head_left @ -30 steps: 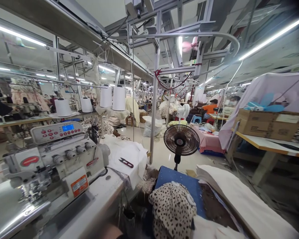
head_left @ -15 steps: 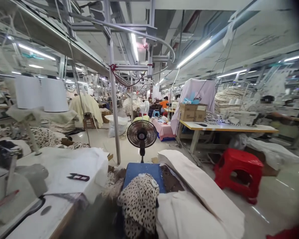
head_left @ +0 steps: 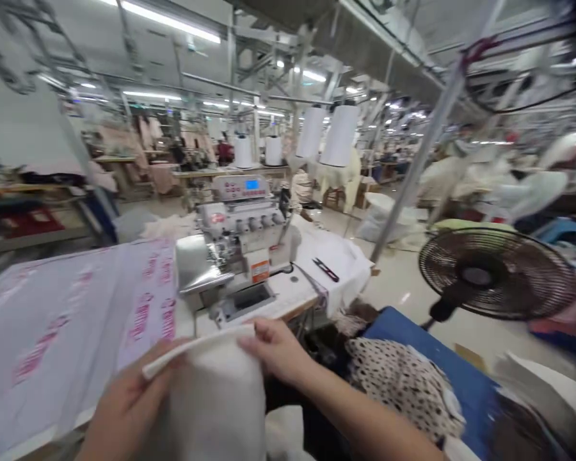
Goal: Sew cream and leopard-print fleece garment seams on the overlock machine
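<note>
A piece of white fabric (head_left: 216, 390) hangs between my two hands, its top edge held up in front of me. My left hand (head_left: 134, 397) is closed on the fabric's left end, fingers partly behind the cloth. At the upper right corner, my right hand (head_left: 276, 349) pinches the same edge between thumb and fingers. Just beyond the cloth stands an overlock sewing machine (head_left: 244, 230) with a lit blue display. Thread snips (head_left: 325, 269) lie on white cloth (head_left: 350, 256) to the machine's right.
Plastic film with pink print (head_left: 77, 320) covers the table at left. At right are a blue bench (head_left: 388, 326) bearing spotted fabric (head_left: 403, 378), a black fan (head_left: 477, 275) and a metal post (head_left: 417, 166). Large white thread cones (head_left: 340, 136) stand behind the machine.
The view has swung left from the fan and blue bench to the sewing machine. Both my hands have come into view, holding the white fabric.
</note>
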Demonstrator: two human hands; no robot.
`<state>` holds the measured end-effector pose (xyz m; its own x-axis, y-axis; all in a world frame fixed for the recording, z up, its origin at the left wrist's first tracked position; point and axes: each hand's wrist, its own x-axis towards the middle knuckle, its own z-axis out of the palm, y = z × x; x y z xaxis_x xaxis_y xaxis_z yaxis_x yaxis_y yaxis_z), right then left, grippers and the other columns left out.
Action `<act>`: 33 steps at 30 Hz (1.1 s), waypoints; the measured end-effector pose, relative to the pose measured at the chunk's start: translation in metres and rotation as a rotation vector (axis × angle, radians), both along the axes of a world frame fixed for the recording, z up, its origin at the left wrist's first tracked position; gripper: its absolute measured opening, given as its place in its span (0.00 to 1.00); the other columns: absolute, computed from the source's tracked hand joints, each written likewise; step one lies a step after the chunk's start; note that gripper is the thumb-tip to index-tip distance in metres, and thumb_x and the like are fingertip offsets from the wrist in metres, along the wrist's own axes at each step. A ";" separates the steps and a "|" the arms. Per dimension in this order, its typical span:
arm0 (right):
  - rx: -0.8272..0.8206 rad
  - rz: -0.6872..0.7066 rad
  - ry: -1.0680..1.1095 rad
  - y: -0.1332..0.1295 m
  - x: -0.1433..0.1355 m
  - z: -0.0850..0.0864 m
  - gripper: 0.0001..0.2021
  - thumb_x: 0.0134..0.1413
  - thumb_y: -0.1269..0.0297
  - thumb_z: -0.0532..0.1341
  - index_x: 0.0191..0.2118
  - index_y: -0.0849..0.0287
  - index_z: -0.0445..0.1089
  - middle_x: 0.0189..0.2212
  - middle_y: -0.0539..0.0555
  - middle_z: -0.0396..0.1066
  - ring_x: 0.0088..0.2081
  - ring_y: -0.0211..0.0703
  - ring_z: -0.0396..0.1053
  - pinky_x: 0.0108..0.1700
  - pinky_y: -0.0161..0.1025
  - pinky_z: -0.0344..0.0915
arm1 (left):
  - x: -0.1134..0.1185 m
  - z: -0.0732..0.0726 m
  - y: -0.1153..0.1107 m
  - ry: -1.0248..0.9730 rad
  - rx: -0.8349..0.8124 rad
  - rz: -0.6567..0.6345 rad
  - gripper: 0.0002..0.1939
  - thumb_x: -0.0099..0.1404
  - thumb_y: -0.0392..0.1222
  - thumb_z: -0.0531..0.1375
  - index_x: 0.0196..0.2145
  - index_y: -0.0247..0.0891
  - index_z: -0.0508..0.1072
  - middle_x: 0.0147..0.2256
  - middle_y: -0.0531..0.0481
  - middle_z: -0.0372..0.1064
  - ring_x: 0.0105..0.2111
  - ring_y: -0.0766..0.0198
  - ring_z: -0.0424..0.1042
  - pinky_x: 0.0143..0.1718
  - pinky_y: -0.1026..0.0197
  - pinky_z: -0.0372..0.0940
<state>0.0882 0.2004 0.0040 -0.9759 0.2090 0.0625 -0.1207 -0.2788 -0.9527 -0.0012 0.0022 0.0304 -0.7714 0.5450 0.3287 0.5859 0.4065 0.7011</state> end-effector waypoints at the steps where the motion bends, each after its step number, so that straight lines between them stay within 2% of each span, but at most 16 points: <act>1: 0.027 -0.022 0.004 0.002 -0.015 0.009 0.21 0.36 0.49 0.66 0.30 0.62 0.68 0.22 0.46 0.65 0.23 0.31 0.59 0.27 0.30 0.56 | -0.012 0.011 0.000 -0.016 -0.005 0.020 0.23 0.59 0.60 0.52 0.40 0.42 0.73 0.34 0.53 0.72 0.37 0.57 0.70 0.37 0.63 0.66; 3: 0.086 -0.099 -0.024 0.006 -0.045 0.020 0.20 0.35 0.49 0.66 0.25 0.63 0.66 0.18 0.45 0.61 0.20 0.30 0.55 0.23 0.30 0.52 | -0.037 0.030 0.011 0.054 0.005 0.184 0.21 0.59 0.59 0.52 0.39 0.42 0.73 0.32 0.53 0.72 0.34 0.57 0.70 0.33 0.62 0.66; 5: 0.115 -0.174 -0.054 0.010 -0.072 0.022 0.20 0.34 0.49 0.65 0.20 0.61 0.62 0.14 0.44 0.57 0.17 0.30 0.52 0.20 0.30 0.49 | -0.059 0.037 0.031 0.244 0.025 0.278 0.20 0.61 0.54 0.51 0.41 0.38 0.72 0.34 0.49 0.71 0.35 0.56 0.70 0.34 0.59 0.66; 7: 0.111 -0.210 -0.061 0.015 -0.092 0.017 0.21 0.34 0.49 0.65 0.17 0.60 0.58 0.12 0.42 0.53 0.15 0.29 0.49 0.18 0.30 0.48 | -0.070 0.028 0.051 0.389 0.061 0.287 0.21 0.62 0.49 0.49 0.47 0.34 0.67 0.44 0.43 0.68 0.46 0.53 0.66 0.46 0.54 0.63; 9: 0.113 -0.242 -0.061 0.018 -0.104 0.009 0.21 0.34 0.49 0.65 0.16 0.59 0.56 0.11 0.42 0.51 0.15 0.29 0.48 0.18 0.31 0.48 | -0.069 0.010 0.066 0.514 0.024 0.164 0.21 0.64 0.46 0.47 0.51 0.32 0.63 0.50 0.41 0.63 0.53 0.55 0.59 0.54 0.53 0.55; 10: 0.113 -0.250 -0.058 0.020 -0.107 0.006 0.21 0.34 0.48 0.64 0.16 0.60 0.57 0.11 0.42 0.51 0.15 0.29 0.49 0.18 0.31 0.49 | -0.066 0.001 0.071 0.566 -0.037 0.097 0.21 0.66 0.44 0.45 0.52 0.33 0.62 0.52 0.42 0.61 0.55 0.56 0.57 0.55 0.52 0.54; 12: 0.109 -0.249 -0.046 0.022 -0.108 0.001 0.20 0.35 0.47 0.64 0.17 0.60 0.60 0.12 0.42 0.52 0.16 0.30 0.49 0.18 0.31 0.49 | -0.058 -0.013 0.077 0.640 -0.209 0.034 0.21 0.67 0.43 0.42 0.54 0.34 0.61 0.55 0.43 0.59 0.57 0.55 0.55 0.53 0.48 0.55; 14: 0.100 -0.227 -0.036 0.023 -0.104 -0.001 0.20 0.37 0.46 0.63 0.19 0.61 0.61 0.12 0.43 0.54 0.16 0.30 0.50 0.19 0.31 0.50 | -0.054 -0.017 0.081 0.658 -0.360 0.078 0.22 0.68 0.43 0.40 0.56 0.35 0.58 0.57 0.44 0.55 0.58 0.52 0.52 0.50 0.44 0.56; 16: 0.092 -0.174 -0.038 0.023 -0.098 -0.002 0.20 0.37 0.46 0.63 0.21 0.61 0.64 0.14 0.44 0.57 0.18 0.31 0.54 0.21 0.31 0.53 | -0.057 -0.012 0.084 0.642 -0.448 0.094 0.23 0.68 0.44 0.40 0.57 0.36 0.57 0.58 0.45 0.52 0.58 0.52 0.51 0.48 0.43 0.57; 21: 0.095 0.004 -0.063 0.022 -0.087 -0.009 0.21 0.31 0.53 0.69 0.32 0.63 0.72 0.25 0.50 0.70 0.26 0.38 0.65 0.32 0.36 0.62 | -0.079 0.013 0.094 0.481 -0.589 0.020 0.24 0.68 0.45 0.37 0.58 0.36 0.55 0.60 0.44 0.48 0.60 0.54 0.46 0.53 0.44 0.53; 24: 0.106 0.022 -0.070 0.024 -0.087 -0.014 0.20 0.32 0.55 0.68 0.33 0.63 0.72 0.27 0.52 0.71 0.28 0.40 0.66 0.34 0.38 0.62 | -0.092 0.023 0.098 0.441 -0.614 -0.016 0.25 0.68 0.46 0.36 0.58 0.36 0.56 0.60 0.44 0.47 0.60 0.54 0.46 0.53 0.43 0.54; 28: 0.131 0.011 -0.089 0.024 -0.087 -0.016 0.15 0.37 0.59 0.66 0.33 0.63 0.72 0.27 0.51 0.71 0.27 0.40 0.65 0.33 0.37 0.62 | -0.106 0.030 0.099 0.414 -0.623 -0.078 0.26 0.68 0.47 0.35 0.58 0.37 0.55 0.60 0.44 0.47 0.60 0.54 0.46 0.52 0.44 0.56; 31: 0.218 0.029 -0.104 0.019 -0.071 -0.018 0.11 0.39 0.65 0.64 0.32 0.62 0.71 0.27 0.50 0.70 0.28 0.40 0.64 0.33 0.36 0.61 | -0.115 0.028 0.096 0.370 -0.580 -0.122 0.27 0.68 0.49 0.35 0.59 0.39 0.55 0.60 0.45 0.47 0.61 0.53 0.45 0.54 0.42 0.53; 33: 0.366 -0.008 -0.103 0.015 -0.051 -0.024 0.09 0.40 0.69 0.62 0.33 0.61 0.71 0.27 0.50 0.70 0.30 0.40 0.64 0.34 0.35 0.61 | -0.117 0.020 0.090 0.380 -0.468 -0.141 0.27 0.68 0.51 0.37 0.58 0.38 0.57 0.60 0.44 0.49 0.61 0.53 0.45 0.56 0.43 0.49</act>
<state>0.0373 0.2153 -0.0196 -0.9794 0.1989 0.0358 -0.0196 0.0828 -0.9964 -0.1181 0.0918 0.0507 -0.5570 0.7860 0.2682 0.8303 0.5206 0.1989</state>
